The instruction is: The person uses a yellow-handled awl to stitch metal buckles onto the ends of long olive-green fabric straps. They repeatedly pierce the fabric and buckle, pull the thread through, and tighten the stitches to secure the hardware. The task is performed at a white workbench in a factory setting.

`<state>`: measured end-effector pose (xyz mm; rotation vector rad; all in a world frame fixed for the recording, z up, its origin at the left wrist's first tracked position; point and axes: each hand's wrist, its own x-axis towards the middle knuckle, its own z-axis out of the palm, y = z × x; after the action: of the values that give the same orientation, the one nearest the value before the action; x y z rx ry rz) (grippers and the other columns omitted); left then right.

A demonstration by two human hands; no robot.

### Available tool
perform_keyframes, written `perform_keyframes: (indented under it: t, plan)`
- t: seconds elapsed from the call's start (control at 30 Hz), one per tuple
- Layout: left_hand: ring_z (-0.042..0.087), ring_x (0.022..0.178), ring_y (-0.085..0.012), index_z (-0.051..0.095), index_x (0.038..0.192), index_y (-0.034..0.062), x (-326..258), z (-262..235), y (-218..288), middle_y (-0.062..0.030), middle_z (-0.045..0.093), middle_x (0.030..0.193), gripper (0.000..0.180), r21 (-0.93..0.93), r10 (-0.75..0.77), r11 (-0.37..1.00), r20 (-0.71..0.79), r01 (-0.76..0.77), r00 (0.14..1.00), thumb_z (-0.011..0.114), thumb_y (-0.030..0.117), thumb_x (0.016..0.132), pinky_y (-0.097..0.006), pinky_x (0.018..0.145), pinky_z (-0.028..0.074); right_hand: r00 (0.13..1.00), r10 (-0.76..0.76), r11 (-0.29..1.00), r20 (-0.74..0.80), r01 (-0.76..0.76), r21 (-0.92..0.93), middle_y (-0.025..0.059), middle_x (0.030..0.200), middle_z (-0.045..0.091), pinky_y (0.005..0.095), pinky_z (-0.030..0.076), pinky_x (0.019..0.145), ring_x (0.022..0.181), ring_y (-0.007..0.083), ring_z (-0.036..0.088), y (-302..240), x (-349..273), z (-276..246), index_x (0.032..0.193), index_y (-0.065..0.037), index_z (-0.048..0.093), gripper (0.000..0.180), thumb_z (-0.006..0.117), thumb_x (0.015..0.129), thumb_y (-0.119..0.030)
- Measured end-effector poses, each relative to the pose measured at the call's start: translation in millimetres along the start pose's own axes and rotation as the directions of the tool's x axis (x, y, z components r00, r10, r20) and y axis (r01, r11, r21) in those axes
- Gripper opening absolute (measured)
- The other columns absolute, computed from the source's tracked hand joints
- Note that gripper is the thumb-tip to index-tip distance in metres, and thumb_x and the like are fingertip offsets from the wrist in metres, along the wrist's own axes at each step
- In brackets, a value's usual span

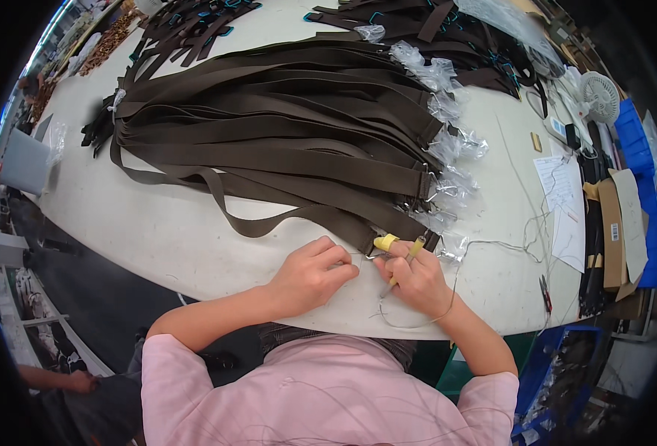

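My right hand is wrapped round a slim pen-like tool with a yellowish handle, its lower end pointing down toward the table. Yellow tape covers one of its fingertips, which lies against the end of a dark brown webbing strap by a metal buckle. Just left of that end, my left hand is closed in a pinch; whatever its fingertips hold is too small to make out. Many brown straps stretch across the table in a bundle tied at the left, their buckled right ends wrapped in clear plastic.
Thin cord trails over the white table and past my right wrist. Red-handled snips lie near the right edge. Papers, a small fan and a cardboard box stand right. More straps lie behind.
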<state>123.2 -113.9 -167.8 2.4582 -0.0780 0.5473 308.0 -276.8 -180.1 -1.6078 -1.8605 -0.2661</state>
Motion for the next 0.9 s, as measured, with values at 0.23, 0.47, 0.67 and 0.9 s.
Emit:
perform_keyframes:
  t: [0.23,0.47,0.67,0.9]
  plan:
    - [0.061,0.095,-0.0164,0.058,0.103,0.0058,7,-1,-13,-0.0087,0.068,0.116,0.01,-0.648,-0.241,0.702,0.175,0.296,0.955,0.066,0.006,0.096,-0.031,0.082,0.054,0.999,-0.015,1.0,0.031,0.016,-0.024,0.0094,0.092,0.065,0.034,0.049,0.063,0.071,0.0234,0.06,2,-3,-7,0.079,-0.007,0.049,0.027,0.076,0.082,-0.007]
    - [0.062,0.081,-0.0085,0.052,0.106,0.0055,34,-6,-29,-0.0071,0.069,0.104,0.01,-0.74,-0.437,0.213,0.512,0.638,0.74,0.055,0.015,0.107,-0.026,0.071,0.053,0.997,0.056,0.998,0.054,-0.054,-0.036,0.0123,0.095,0.069,0.0379,0.053,0.064,0.076,0.0274,0.063,-1,-6,-7,0.078,-0.008,0.045,0.041,0.086,0.074,-0.014]
    - [0.059,0.07,-0.0067,0.052,0.103,0.0057,31,-9,-17,-0.0038,0.068,0.093,0.008,-0.607,-0.408,0.404,0.551,0.685,0.728,0.054,0.013,0.106,-0.024,0.059,0.048,0.994,0.071,0.997,0.088,-0.067,-0.041,0.0119,0.094,0.067,0.0376,0.049,0.064,0.076,0.0268,0.062,-5,-3,-7,0.076,-0.009,0.045,0.044,0.088,0.073,-0.02]
    - [0.061,0.061,-0.0132,0.053,0.1,0.003,33,-13,-12,-0.0065,0.069,0.082,0.004,-0.513,-0.435,0.527,0.522,0.678,0.734,0.056,0.006,0.101,-0.03,0.057,0.048,0.992,0.114,0.993,0.063,-0.112,-0.027,0.0121,0.093,0.066,0.0393,0.05,0.068,0.083,0.0309,0.065,-11,0,-2,0.075,-0.008,0.047,0.042,0.087,0.074,-0.019]
